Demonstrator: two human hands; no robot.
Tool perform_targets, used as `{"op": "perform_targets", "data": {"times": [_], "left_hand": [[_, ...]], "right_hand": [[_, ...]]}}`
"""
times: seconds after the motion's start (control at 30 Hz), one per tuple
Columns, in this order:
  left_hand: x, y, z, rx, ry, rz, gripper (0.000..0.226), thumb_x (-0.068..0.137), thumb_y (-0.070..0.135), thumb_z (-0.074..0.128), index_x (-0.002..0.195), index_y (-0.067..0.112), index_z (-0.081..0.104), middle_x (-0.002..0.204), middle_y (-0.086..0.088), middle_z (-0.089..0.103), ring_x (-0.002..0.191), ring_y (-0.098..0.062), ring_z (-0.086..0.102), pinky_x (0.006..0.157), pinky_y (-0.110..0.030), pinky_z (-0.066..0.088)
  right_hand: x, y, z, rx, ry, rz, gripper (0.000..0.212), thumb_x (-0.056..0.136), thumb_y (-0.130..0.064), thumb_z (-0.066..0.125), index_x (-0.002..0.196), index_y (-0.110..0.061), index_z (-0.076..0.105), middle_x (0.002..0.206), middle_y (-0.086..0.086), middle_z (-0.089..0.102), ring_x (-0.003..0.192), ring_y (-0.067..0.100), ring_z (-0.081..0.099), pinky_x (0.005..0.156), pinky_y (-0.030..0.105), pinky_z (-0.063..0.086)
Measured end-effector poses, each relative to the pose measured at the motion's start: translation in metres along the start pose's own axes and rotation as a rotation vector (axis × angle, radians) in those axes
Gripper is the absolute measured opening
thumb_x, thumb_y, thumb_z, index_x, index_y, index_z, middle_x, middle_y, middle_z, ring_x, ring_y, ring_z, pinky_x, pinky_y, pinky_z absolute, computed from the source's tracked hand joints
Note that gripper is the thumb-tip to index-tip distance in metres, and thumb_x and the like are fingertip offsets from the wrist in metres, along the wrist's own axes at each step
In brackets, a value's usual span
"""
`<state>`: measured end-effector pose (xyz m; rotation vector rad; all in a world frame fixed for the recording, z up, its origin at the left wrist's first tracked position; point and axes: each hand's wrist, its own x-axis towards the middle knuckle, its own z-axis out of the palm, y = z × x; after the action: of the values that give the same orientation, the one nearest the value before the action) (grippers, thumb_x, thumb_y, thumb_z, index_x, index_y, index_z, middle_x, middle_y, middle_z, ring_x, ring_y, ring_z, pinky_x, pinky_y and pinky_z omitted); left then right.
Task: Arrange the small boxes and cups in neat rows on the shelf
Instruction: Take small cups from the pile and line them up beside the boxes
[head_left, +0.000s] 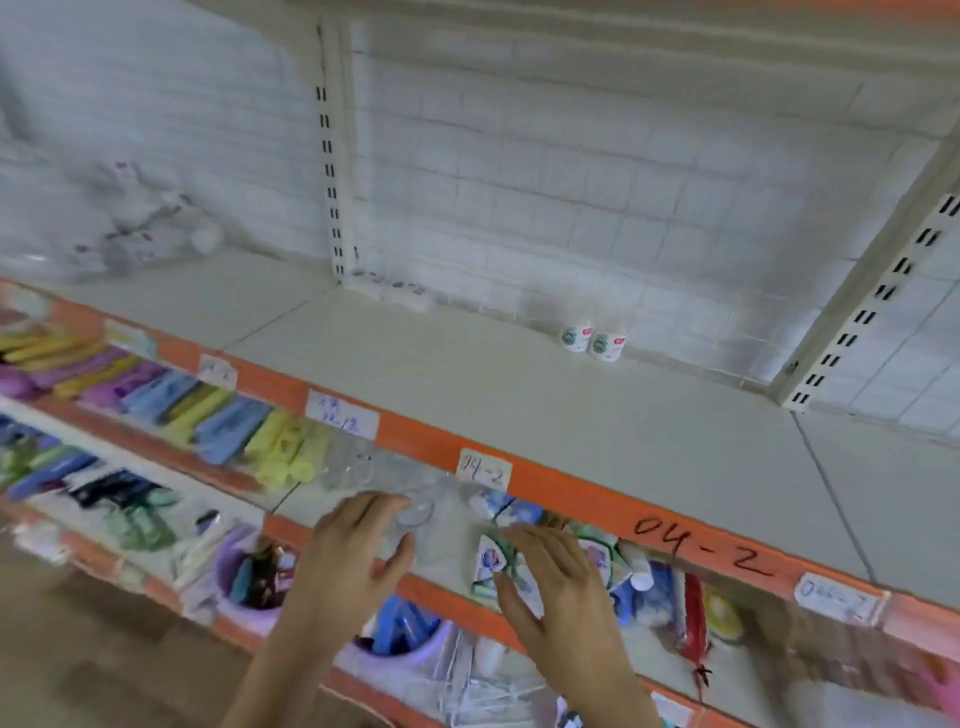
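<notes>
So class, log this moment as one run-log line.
left hand: touching clear cup | right hand: on small boxes | upper shelf: two bottles | rows: not yet neat

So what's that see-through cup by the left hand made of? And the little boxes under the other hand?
The cup looks like clear plastic, maybe glass: the shelf shows through it and its rim glints. The left hand touches it. The small boxes under the right hand seem to be printed cardboard, with flat folded faces and coloured pictures, though the blur leaves that open.
</notes>
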<state>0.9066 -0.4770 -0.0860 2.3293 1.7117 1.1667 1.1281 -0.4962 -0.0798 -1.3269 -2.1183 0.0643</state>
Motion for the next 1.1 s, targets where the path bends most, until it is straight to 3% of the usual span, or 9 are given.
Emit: {"op": "perform_targets", "data": {"times": [0.1, 0.23, 0.37, 0.47, 0.53, 0.63, 0.87, 0.97, 1.1], "left_hand": [[-0.060, -0.015, -0.016, 0.116, -0.121, -0.147, 0.026, 0.076, 0.035, 0.048, 0.095, 0.021, 0.058, 0.087, 0.003, 0.064, 0.076, -0.014, 0.058, 0.065, -0.023, 0.041], [-0.134, -0.036, -0.072, 0.294, -0.134, -0.377, 0.034, 0.070, 0.040, 0.045, 0.099, 0.024, 0.054, 0.084, -0.001, 0.066, 0.071, -0.022, 0.065, 0.058, -0.028, 0.052], [-0.187, -0.055, -0.125, 0.402, -0.096, -0.628, 0.033, 0.070, 0.042, 0.042, 0.094, 0.023, 0.056, 0.082, 0.000, 0.065, 0.070, -0.023, 0.065, 0.059, -0.027, 0.051], [-0.219, -0.072, -0.157, 0.433, -0.023, -0.777, 0.038, 0.074, 0.042, 0.044, 0.098, 0.018, 0.063, 0.090, -0.001, 0.067, 0.079, -0.024, 0.066, 0.065, -0.030, 0.050], [-0.234, -0.087, -0.178, 0.460, 0.040, -0.861, 0.035, 0.076, 0.037, 0.052, 0.103, 0.018, 0.063, 0.095, -0.001, 0.067, 0.087, -0.025, 0.064, 0.071, -0.033, 0.048], [-0.252, -0.119, -0.210, 0.478, 0.113, -0.919, 0.033, 0.076, 0.031, 0.059, 0.104, 0.016, 0.063, 0.094, -0.002, 0.066, 0.087, -0.025, 0.063, 0.072, -0.036, 0.048], [-0.260, -0.226, -0.297, 0.430, 0.129, -0.927, 0.034, 0.085, 0.027, 0.061, 0.117, 0.018, 0.056, 0.109, -0.001, 0.060, 0.097, -0.020, 0.059, 0.082, -0.036, 0.047], [-0.241, -0.276, -0.338, 0.490, 0.128, -0.895, 0.036, 0.085, 0.028, 0.060, 0.119, 0.018, 0.055, 0.111, 0.000, 0.059, 0.095, -0.021, 0.059, 0.073, -0.032, 0.046], [-0.206, -0.338, -0.375, 0.514, 0.130, -0.832, 0.038, 0.085, 0.029, 0.060, 0.121, 0.019, 0.053, 0.112, 0.000, 0.059, 0.101, -0.023, 0.057, 0.074, -0.032, 0.045]], "right_hand": [[-0.025, -0.015, 0.024, -0.019, -0.249, 0.025, 0.039, 0.081, -0.045, 0.044, 0.109, -0.024, 0.062, 0.107, -0.008, 0.066, 0.096, 0.013, 0.063, 0.074, 0.028, 0.053], [-0.034, -0.056, 0.063, 0.038, -0.439, -0.031, 0.040, 0.074, -0.043, 0.050, 0.106, -0.023, 0.065, 0.104, -0.009, 0.066, 0.094, 0.013, 0.063, 0.074, 0.029, 0.054], [-0.021, -0.115, 0.103, 0.133, -0.512, -0.171, 0.041, 0.069, -0.033, 0.062, 0.107, -0.018, 0.065, 0.103, -0.001, 0.067, 0.094, 0.023, 0.065, 0.077, 0.035, 0.052], [-0.007, -0.171, 0.129, 0.182, -0.545, -0.282, 0.041, 0.065, -0.033, 0.065, 0.103, -0.016, 0.065, 0.097, 0.000, 0.069, 0.087, 0.021, 0.066, 0.070, 0.031, 0.053], [0.003, -0.212, 0.146, 0.249, -0.600, -0.362, 0.043, 0.075, -0.033, 0.060, 0.115, -0.015, 0.059, 0.111, 0.000, 0.063, 0.102, 0.020, 0.059, 0.084, 0.032, 0.048], [0.021, -0.266, 0.176, 0.279, -0.667, -0.460, 0.047, 0.086, -0.036, 0.053, 0.130, -0.020, 0.048, 0.129, -0.004, 0.051, 0.121, 0.018, 0.045, 0.100, 0.030, 0.037], [0.090, -0.380, 0.236, 0.147, -0.683, -0.602, 0.059, 0.092, -0.039, 0.046, 0.144, -0.026, 0.022, 0.149, -0.005, 0.024, 0.134, 0.016, 0.023, 0.107, 0.033, 0.026], [0.128, -0.421, 0.257, 0.131, -0.658, -0.600, 0.056, 0.093, -0.039, 0.044, 0.143, -0.025, 0.024, 0.149, -0.005, 0.025, 0.135, 0.016, 0.023, 0.107, 0.031, 0.024], [0.179, -0.455, 0.284, 0.106, -0.605, -0.578, 0.048, 0.092, -0.037, 0.047, 0.136, -0.023, 0.036, 0.148, -0.003, 0.029, 0.133, 0.016, 0.028, 0.105, 0.032, 0.028]]}}
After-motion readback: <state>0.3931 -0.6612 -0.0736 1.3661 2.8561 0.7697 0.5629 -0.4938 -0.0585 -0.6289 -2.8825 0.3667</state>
